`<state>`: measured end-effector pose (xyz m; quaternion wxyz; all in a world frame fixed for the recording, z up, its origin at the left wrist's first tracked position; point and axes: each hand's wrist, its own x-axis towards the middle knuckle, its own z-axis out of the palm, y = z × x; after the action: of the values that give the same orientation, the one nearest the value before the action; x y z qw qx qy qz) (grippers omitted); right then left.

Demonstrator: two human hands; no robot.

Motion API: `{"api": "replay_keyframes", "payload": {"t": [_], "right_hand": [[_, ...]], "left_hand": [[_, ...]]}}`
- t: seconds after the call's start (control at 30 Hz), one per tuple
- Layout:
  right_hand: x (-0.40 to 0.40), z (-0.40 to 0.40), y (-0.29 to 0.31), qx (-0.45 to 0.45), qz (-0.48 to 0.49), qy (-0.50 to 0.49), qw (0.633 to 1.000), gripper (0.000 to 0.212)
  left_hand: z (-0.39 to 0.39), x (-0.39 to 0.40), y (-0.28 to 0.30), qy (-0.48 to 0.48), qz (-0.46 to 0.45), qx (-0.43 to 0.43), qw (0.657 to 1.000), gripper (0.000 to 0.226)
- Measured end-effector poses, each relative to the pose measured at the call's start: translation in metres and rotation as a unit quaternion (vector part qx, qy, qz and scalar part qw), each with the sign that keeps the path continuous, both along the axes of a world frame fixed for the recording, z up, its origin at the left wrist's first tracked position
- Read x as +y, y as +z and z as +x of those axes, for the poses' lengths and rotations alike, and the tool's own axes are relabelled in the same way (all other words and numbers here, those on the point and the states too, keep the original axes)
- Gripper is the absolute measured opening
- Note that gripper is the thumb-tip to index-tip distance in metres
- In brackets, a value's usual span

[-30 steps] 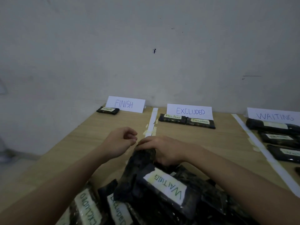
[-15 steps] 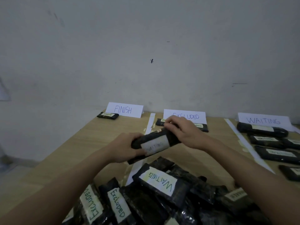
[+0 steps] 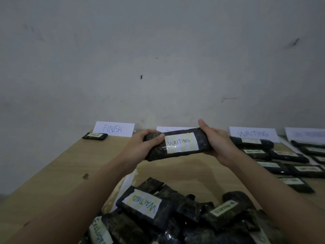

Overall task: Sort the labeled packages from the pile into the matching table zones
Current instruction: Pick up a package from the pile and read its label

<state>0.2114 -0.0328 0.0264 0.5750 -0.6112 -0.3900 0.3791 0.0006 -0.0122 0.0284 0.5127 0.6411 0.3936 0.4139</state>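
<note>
A dark package with a white WAITING label (image 3: 177,144) is held level above the table, label facing me. My left hand (image 3: 140,147) grips its left end and my right hand (image 3: 218,143) grips its right end. Below them lies the pile of dark packages (image 3: 175,215), one on top labelled WAITING, another at the lower left labelled EXCLUDED. The WAITING sign (image 3: 253,134) stands at the back right with several packages (image 3: 274,155) laid in front of it. The FINISH sign (image 3: 113,129) stands at the back left with one package (image 3: 95,136). The held package hides most of the middle sign.
The wooden table (image 3: 58,173) runs up to a grey wall. White tape strips (image 3: 126,182) divide the zones. A fourth sign (image 3: 306,134) with more packages (image 3: 311,150) sits at the far right. The table's left edge drops to the floor.
Both hands have lifted the WAITING package higher and turned its label level toward me. The view has swung right, showing more of the right-hand zones.
</note>
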Motion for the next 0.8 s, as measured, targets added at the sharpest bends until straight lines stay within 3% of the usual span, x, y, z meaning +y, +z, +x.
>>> {"api": "replay_keyframes", "payload": {"t": [0.07, 0.13, 0.2, 0.27, 0.37, 0.5, 0.57, 0.7, 0.8], "right_hand": [[-0.009, 0.007, -0.005, -0.150, 0.009, -0.064, 0.987, 0.040], [-0.021, 0.012, -0.015, -0.353, 0.078, -0.123, 0.924, 0.032], [-0.038, 0.013, -0.022, -0.469, 0.158, -0.069, 0.866, 0.040], [-0.058, 0.018, -0.028, -0.552, 0.175, 0.000, 0.815, 0.055], [-0.086, 0.040, -0.035, -0.588, 0.175, 0.006, 0.790, 0.069], [-0.118, 0.087, -0.041, -0.625, 0.129, 0.022, 0.769, 0.072], [-0.134, 0.110, -0.042, -0.641, 0.120, 0.018, 0.758, 0.071], [-0.163, 0.150, -0.043, -0.630, 0.068, 0.004, 0.773, 0.074], [-0.178, 0.181, -0.050, -0.646, -0.035, 0.034, 0.762, 0.073]], "left_hand": [[0.013, -0.003, 0.000, 0.005, 0.015, 0.030, 0.999, 0.025], [0.028, -0.006, -0.002, 0.006, 0.045, 0.065, 0.997, 0.021], [0.045, -0.011, -0.004, -0.001, 0.069, 0.082, 0.994, 0.020], [0.066, -0.018, -0.006, -0.023, 0.081, 0.081, 0.993, 0.018], [0.103, -0.033, -0.009, -0.059, 0.079, 0.071, 0.993, 0.014], [0.146, -0.055, -0.013, -0.102, 0.070, 0.069, 0.990, 0.007], [0.166, -0.066, -0.017, -0.127, 0.083, 0.080, 0.985, 0.014], [0.194, -0.085, -0.025, -0.154, 0.138, 0.144, 0.968, 0.030], [0.200, -0.091, -0.030, -0.160, 0.167, 0.194, 0.953, 0.035]]}}
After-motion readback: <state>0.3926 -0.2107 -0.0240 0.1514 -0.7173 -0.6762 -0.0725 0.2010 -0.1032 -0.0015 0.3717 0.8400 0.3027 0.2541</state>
